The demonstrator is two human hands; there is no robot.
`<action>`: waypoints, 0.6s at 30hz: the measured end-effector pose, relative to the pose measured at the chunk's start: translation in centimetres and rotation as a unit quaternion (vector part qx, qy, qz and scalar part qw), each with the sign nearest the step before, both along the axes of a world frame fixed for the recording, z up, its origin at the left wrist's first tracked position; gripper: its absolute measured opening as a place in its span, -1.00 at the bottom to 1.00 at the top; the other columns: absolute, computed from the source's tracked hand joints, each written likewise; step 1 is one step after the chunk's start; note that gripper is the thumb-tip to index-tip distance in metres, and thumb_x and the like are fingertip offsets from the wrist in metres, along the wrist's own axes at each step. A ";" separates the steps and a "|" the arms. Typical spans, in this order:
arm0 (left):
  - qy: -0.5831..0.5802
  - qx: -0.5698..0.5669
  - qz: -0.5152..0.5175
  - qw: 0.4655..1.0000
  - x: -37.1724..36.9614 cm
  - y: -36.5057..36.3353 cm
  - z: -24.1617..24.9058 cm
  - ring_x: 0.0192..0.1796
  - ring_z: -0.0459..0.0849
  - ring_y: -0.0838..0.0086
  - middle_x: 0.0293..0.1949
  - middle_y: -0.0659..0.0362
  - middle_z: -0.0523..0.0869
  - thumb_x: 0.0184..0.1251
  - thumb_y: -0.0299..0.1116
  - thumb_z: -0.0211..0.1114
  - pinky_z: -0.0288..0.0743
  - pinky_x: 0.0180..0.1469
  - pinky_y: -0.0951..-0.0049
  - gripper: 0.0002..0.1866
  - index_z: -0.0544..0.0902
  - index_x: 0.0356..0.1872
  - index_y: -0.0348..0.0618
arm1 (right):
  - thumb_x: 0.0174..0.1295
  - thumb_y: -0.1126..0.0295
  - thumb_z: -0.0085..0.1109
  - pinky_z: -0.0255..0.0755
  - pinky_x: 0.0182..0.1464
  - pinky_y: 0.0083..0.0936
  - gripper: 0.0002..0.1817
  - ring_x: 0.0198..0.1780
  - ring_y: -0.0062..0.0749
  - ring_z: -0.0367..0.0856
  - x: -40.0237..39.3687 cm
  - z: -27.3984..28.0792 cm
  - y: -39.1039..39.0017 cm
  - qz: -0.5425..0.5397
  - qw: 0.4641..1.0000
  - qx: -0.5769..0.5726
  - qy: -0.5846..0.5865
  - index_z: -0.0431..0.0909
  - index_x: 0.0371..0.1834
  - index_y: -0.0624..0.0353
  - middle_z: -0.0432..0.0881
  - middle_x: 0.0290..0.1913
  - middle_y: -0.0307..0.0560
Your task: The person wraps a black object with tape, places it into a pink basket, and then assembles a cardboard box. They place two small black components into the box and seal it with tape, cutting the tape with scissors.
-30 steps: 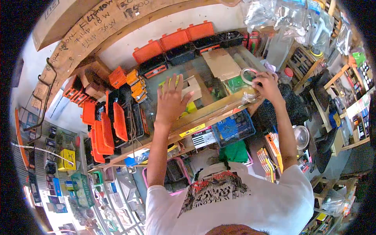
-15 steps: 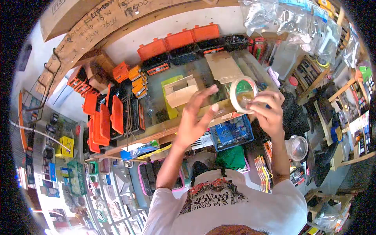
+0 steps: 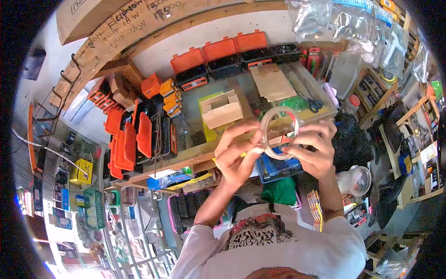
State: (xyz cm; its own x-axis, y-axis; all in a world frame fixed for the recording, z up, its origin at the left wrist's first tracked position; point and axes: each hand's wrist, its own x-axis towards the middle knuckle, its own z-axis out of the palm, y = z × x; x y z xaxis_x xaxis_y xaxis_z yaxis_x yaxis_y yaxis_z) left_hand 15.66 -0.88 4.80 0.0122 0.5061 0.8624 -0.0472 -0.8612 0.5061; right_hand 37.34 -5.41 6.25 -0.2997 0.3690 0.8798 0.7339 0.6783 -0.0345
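A roll of clear tape (image 3: 265, 122) is held up between my two hands, above the front edge of the glass-topped counter (image 3: 186, 135). My left hand (image 3: 238, 152) has its thumb and fingers closed on the roll's left rim. On the opposite rim, the fingers of my right hand (image 3: 312, 148) grip the roll. A red-and-white patch shows inside the ring at its upper right. Behind the roll, an open cardboard box (image 3: 223, 114) sits on a yellow sheet, and flat brown cardboard (image 3: 272, 83) lies farther back. Scissors (image 3: 315, 106) rest at the counter's right side.
Orange-lidded toolboxes (image 3: 219, 52) line the back, with more orange cases (image 3: 124, 149) at the left. Below the counter edge are a blue basket (image 3: 278, 169) and green cloth (image 3: 279, 190). Plastic-bagged goods (image 3: 353, 25) hang at upper right. A clear tub (image 3: 358, 180) stands right.
My left hand has moved right, from apart with fingers spread to closed on the tape roll. The roll has shifted slightly left and down, and my right hand still holds it.
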 end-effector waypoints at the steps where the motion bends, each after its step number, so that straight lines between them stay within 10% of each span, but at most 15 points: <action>1: -0.003 0.000 0.002 1.000 -0.2 -0.1 -0.1 0.09 0.75 0.13 0.00 -0.05 0.78 0.22 -0.47 0.54 0.60 0.17 0.20 -0.76 0.81 -0.09 -0.28 | -0.16 0.28 0.51 0.28 0.17 -0.12 -0.82 0.01 -0.28 0.62 -0.2 -0.1 0.0 0.003 1.000 -0.001 0.002 0.85 -0.40 -0.13 0.71 -0.21 -0.42; 6: 0.012 -0.011 -0.028 0.999 -1.0 0.1 -0.2 0.06 0.76 0.16 -0.03 -0.03 0.78 0.25 -0.50 0.53 0.62 0.14 0.22 -0.82 0.80 -0.14 -0.27 | -0.15 0.26 0.49 0.26 0.18 -0.06 -0.82 0.01 -0.30 0.62 -0.5 -0.7 -0.5 0.010 1.000 0.007 -0.005 0.86 -0.39 -0.14 0.70 -0.24 -0.45; 14: 0.213 -0.007 0.036 0.976 -1.3 -2.3 1.3 -0.02 0.77 0.13 -0.13 0.00 0.80 0.13 -0.26 0.62 0.60 0.13 0.18 -0.36 0.66 0.20 -0.40 | -0.11 0.26 0.58 0.27 0.19 -0.10 -0.78 0.06 -0.40 0.59 -0.3 -1.5 -0.7 -0.012 0.998 0.046 -0.028 0.84 -0.32 -0.24 0.68 -0.17 -0.56; 18: 0.081 0.073 -0.031 0.994 -0.1 -1.3 -0.8 -0.06 0.85 0.15 -0.14 -0.17 0.81 0.19 -0.44 0.59 0.72 -0.04 0.26 -0.40 0.59 0.24 -0.44 | -0.13 0.24 0.60 0.27 0.18 -0.12 -0.75 0.08 -0.44 0.58 -0.3 -1.9 -0.6 -0.027 0.997 0.063 -0.024 0.83 -0.32 -0.25 0.69 -0.14 -0.59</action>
